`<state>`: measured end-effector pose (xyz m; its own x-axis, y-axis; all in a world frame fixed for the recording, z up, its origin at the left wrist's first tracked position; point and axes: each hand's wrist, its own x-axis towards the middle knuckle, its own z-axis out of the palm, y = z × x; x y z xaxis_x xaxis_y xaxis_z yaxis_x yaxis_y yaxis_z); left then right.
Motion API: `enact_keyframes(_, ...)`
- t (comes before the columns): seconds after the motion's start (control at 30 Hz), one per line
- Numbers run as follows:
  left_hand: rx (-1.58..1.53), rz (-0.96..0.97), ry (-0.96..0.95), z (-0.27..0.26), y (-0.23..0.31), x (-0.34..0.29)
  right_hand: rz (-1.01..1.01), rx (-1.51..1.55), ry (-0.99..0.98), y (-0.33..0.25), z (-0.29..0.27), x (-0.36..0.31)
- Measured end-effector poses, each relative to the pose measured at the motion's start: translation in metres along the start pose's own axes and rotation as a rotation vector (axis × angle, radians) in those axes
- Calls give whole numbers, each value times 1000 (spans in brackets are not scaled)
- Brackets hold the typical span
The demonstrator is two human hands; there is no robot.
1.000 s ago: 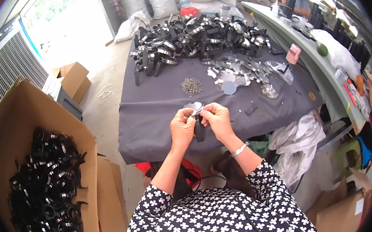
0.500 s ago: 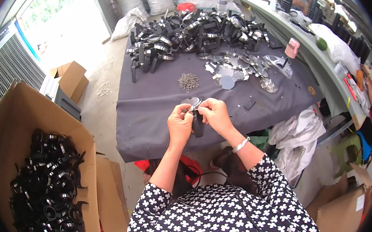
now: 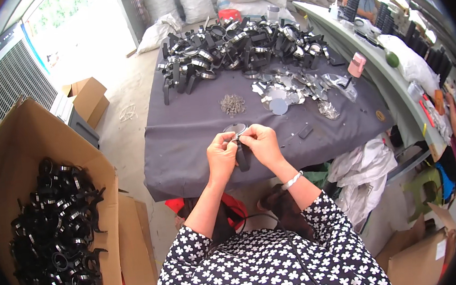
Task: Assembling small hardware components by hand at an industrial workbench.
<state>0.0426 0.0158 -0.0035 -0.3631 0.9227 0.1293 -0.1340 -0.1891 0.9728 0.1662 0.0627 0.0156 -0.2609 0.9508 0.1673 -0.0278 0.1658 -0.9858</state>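
Black, straight-handled piece [image 3: 243, 160] with a silvery-rimmed round head sits pinched in our bare left hand [image 3: 221, 157]; we should steady it there while our bare right hand [image 3: 264, 143] touches beside, whether pinching we cannot tell.

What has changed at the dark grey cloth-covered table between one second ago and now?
Very little: the right hand seems slightly nearer the left hand. Both hands remain at the long black piece with a round silver rim; nothing visibly let go. The heap of black-and-silver pieces and small pile of greyish metal parts look unchanged.
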Motion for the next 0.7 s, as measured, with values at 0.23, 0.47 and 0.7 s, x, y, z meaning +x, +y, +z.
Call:
enact_keyframes(0.23, 5, -97, -82, -3, 3, 4, -539, -440, -250, -7, -32, 28)
enact_keyframes(0.47, 128, 14, -55, -28, 13, 14, -372, -456, -601, -19, -4, 66)
enact_keyframes(0.7, 249, 252, -125, 4, -9, 8, -421, -554, -491, -13, -33, 52)
